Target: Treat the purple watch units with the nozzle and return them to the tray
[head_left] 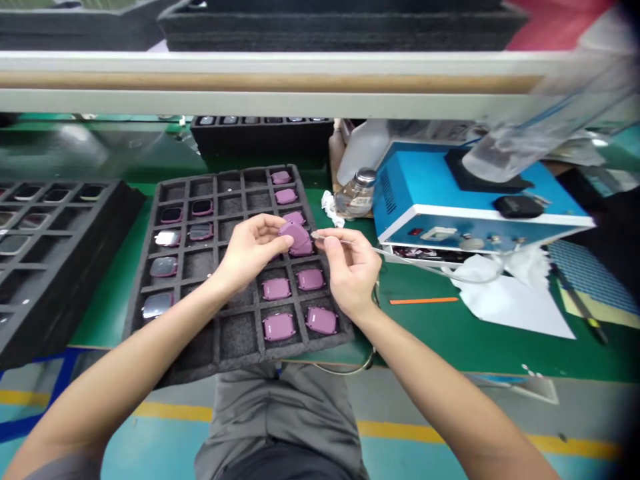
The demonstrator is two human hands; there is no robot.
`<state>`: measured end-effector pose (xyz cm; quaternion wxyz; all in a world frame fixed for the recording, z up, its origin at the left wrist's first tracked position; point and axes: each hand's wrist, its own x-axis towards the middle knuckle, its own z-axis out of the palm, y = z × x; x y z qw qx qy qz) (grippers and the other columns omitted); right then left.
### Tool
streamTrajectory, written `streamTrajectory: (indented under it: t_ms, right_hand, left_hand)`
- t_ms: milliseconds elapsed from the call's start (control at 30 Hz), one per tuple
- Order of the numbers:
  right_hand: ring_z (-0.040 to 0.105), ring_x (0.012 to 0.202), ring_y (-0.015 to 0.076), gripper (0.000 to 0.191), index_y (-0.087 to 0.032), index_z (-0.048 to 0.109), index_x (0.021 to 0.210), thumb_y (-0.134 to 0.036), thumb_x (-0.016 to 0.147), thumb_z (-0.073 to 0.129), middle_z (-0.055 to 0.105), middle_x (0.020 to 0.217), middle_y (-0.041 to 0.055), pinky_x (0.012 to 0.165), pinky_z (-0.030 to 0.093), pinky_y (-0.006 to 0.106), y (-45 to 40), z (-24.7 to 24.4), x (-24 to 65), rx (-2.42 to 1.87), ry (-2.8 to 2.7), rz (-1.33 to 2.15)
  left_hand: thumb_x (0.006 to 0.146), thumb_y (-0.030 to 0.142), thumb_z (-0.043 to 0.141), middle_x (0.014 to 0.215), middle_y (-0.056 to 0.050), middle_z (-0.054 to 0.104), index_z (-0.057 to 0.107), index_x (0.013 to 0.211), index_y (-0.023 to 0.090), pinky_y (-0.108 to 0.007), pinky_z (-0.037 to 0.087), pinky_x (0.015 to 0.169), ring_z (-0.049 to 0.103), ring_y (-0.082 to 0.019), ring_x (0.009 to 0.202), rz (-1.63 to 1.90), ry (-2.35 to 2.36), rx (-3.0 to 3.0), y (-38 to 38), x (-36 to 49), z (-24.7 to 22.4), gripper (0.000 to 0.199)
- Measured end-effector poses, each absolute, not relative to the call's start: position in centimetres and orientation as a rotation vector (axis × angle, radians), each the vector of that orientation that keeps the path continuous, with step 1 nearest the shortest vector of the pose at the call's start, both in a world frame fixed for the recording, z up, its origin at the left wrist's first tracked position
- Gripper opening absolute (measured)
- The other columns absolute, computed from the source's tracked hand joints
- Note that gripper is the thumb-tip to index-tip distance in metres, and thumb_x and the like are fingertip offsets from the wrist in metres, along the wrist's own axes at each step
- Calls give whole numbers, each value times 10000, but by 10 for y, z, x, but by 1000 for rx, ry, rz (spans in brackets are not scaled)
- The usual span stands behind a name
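Over the right part of a black foam tray (237,335), my left hand (255,250) pinches a purple watch case (295,238) between thumb and fingers. My right hand (353,267) is closed round a thin clear tube (415,265), whose tip is at the right edge of that case. Whether the tip touches the case is too small to tell. More purple cases, such as one near the front (279,327), lie in the tray's right columns. In its left columns sit watches with dark or shiny faces (164,267).
A blue machine (450,230) stands at the right, with a glass jar (356,193) beside it. An orange strip (424,301) and white paper (530,307) lie on the green table. Another foam tray (107,233) is at the left. A white shelf rail (250,103) crosses above.
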<state>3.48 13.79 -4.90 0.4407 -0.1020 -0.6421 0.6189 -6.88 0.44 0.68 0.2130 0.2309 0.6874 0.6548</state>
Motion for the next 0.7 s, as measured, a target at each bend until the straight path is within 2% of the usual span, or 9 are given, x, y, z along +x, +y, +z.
streamTrajectory:
  t_ms: [133,367,700]
  right_hand:
    - [756,939,197,153,-225,725,997,-348,950,649,776,1011,68,887,642,364,139,-47,35,-233,-1626,1505]
    - [755,1018,215,122,-251,745,995,-315,948,652,788,1012,47,935,638,392,140,-44,38,-165,-1713,1434]
    - [753,1022,218,124,-251,749,1007,-297,954,647,783,1026,50,949,631,401,140,-47,39,-172,-1715,1439]
  left_hand:
    - [642,257,907,876,-45,774,739,923,142,-300,580,858,712,-149,803,1922,1809,577,15,-62,-11,346]
    - [660,313,906,940,-68,798,770,947,156,-373,600,910,751,-218,892,1920,1811,624,14,-53,-14,355]
    - [648,270,908,885,-46,792,771,920,155,-348,612,869,741,-190,825,1955,1792,586,15,-51,-13,325]
